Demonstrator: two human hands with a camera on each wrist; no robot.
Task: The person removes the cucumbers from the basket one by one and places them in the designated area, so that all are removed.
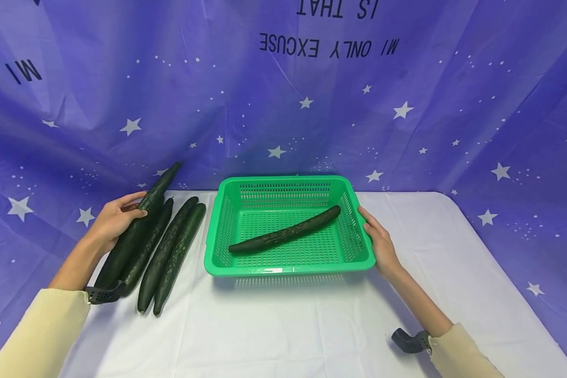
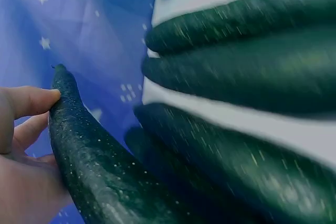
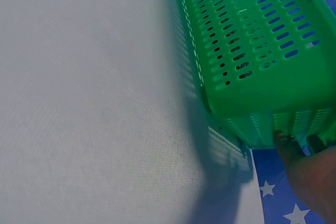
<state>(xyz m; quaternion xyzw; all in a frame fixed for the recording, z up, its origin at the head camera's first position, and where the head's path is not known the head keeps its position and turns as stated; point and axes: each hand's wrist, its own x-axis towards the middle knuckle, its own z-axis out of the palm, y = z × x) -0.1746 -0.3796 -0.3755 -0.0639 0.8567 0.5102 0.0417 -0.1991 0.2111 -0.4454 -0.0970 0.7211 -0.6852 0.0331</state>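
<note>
My left hand pinches a long dark green cucumber between thumb and fingers, near its upper end. That end is raised, tilted up towards the curtain; in the left wrist view the held cucumber crosses the lower left. Several other cucumbers lie close beside it on the table. A green plastic basket stands in the middle, with one slightly curved cucumber lying slantwise inside. Against the basket's right side rests my right hand, its extended fingers touching the outer wall in the right wrist view.
A white cloth covers the table. Behind it and around the sides hangs a blue-purple curtain with white stars and lettering. Dark bands sit at both wrists, by the pale yellow sleeves.
</note>
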